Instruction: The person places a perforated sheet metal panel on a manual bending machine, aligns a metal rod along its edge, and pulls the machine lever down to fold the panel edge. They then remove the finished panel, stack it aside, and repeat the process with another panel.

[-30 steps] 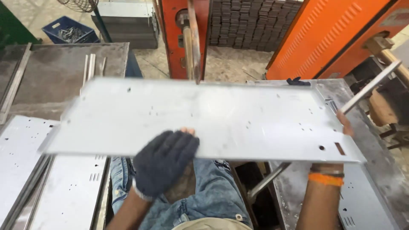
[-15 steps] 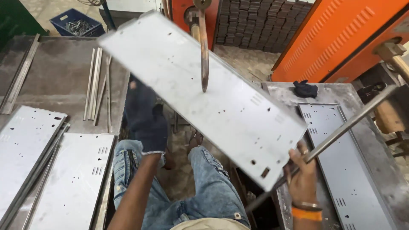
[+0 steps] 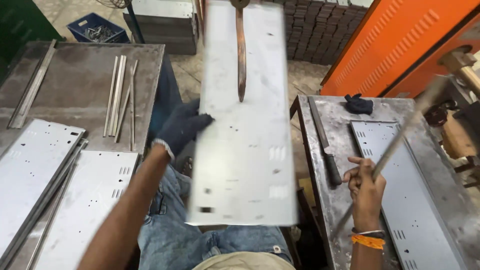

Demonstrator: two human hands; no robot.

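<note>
My gloved left hand (image 3: 182, 127) grips the left edge of a long grey sheet-metal panel (image 3: 245, 150) that has small holes and slots. The panel now points lengthwise away from me, above my lap. It is blurred with motion. A copper-coloured pointed arm (image 3: 241, 60) hangs over its far half. My bare right hand (image 3: 365, 187) is off the panel, at the right-hand table's near edge. Its fingers are curled around a long thin metal rod (image 3: 405, 132) that slants up to the right.
A similar panel (image 3: 410, 190), a dark-handled file (image 3: 325, 145) and a black glove (image 3: 358, 104) lie on the right table. Stacked panels (image 3: 85, 200) and thin metal strips (image 3: 120, 100) lie on the left table. An orange machine (image 3: 395, 45) stands behind, and a blue crate (image 3: 97, 27) is far left.
The panel has swung from lying crosswise in front of me to pointing away. My right hand has let go of its end and moved to the rod.
</note>
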